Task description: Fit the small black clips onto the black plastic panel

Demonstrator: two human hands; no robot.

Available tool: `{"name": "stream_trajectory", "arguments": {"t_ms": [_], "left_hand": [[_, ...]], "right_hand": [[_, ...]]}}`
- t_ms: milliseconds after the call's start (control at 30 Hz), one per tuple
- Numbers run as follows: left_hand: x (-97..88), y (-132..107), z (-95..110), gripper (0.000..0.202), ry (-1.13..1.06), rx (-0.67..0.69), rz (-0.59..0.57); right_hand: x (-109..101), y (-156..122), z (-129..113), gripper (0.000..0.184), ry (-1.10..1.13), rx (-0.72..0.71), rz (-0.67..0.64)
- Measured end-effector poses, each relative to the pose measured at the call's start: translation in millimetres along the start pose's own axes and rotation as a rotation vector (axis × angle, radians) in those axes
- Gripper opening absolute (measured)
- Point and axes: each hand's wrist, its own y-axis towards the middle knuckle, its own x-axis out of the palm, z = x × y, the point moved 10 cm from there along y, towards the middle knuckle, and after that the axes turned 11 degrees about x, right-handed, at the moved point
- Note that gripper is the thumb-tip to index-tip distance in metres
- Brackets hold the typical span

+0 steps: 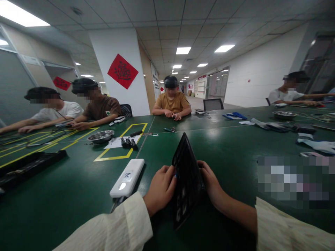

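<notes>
A flat black panel stands tilted on its edge between my hands, above the green table. Pale patches show on its lower left face; I cannot make out what kind of device or part it is. My right hand grips its right side, the fingers partly hidden behind it. On the other side, my left hand is closed, its fingertips touching the panel's face. A tiny blue spot shows at these fingertips, too small to name. Left of my left hand lies a white power bank labelled 26, with a dark cable.
The green table bears a steel bowl, several black clips or fittings on white paper, green-handled pliers and a long black tray-like part. Gloves lie right. Several people sit around, one opposite.
</notes>
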Motion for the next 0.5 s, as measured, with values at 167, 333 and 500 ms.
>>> {"name": "stream_trajectory", "arguments": {"t_ms": [167,333,500], "left_hand": [[0.5,0.9,-0.3,0.024,0.005,0.003,-0.022],[2.9,1.3,-3.7,0.041,-0.056,-0.046,-0.050],[2.8,0.0,-2.8,0.041,-0.037,-0.035,-0.052]], "right_hand": [[0.7,-1.5,-0.8,0.024,-0.016,0.004,-0.003],[1.0,-1.8,-1.2,0.023,0.004,0.006,-0.011],[1.2,-3.0,-2.2,0.022,-0.007,0.006,0.004]]}}
